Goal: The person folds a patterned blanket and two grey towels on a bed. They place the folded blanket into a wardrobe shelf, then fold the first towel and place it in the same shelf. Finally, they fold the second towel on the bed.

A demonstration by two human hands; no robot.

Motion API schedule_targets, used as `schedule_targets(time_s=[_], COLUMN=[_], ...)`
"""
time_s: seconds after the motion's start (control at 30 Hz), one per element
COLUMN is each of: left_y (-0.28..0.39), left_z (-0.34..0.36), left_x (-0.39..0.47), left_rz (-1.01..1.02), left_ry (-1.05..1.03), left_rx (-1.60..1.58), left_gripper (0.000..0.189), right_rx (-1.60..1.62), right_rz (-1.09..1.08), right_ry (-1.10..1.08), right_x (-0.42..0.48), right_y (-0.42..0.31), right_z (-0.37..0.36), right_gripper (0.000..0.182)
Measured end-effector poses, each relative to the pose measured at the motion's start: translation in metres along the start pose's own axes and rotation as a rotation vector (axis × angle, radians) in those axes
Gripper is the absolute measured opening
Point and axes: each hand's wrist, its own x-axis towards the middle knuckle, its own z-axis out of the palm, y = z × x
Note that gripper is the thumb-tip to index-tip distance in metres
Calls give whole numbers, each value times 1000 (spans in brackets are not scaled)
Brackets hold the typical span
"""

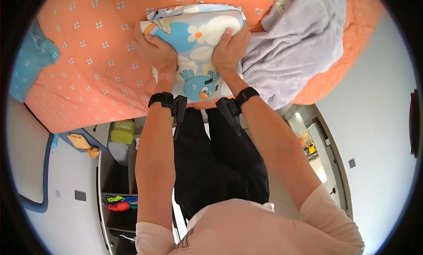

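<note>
A partly folded or rolled cloth [198, 50] with cartoon birds and white flowers lies before me on the orange patterned bedding. My left hand [159, 51] grips its left side, thumb on top and fingers around the edge. On the opposite side my right hand [231, 48] holds the cloth the same way, its thumb pressing the upper face. The far part forms a thick fold between both hands, while a flatter part with a blue bird runs toward my body. My fingertips are hidden behind the cloth's sides.
A crumpled grey blanket [290, 53] lies right of the cloth on the orange bedding [99, 66]. Blue fabric [36, 60] is at the far left. Open shelves [117, 179] with clothes stand at lower left, near a green container [122, 131]. A doorway opens at right.
</note>
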Motion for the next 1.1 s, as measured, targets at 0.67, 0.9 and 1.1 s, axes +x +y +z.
schedule_targets(time_s=[0.67, 0.9, 1.1], left_y=[-28, -44, -28], left_z=[-144, -216, -370], left_x=[-54, -101, -221], left_rz=[-881, -943, -795], left_ry=[-783, -813, -387], left_rx=[-897, -950, -1158], left_gripper=[68, 53, 70], right_rx=[622, 668, 582], right_rz=[340, 347, 124], right_ry=[-639, -917, -1145], right_x=[-25, -65, -144], right_y=[-9, -32, -102], right_z=[-103, -166, -231], right_gripper=[72, 72, 76])
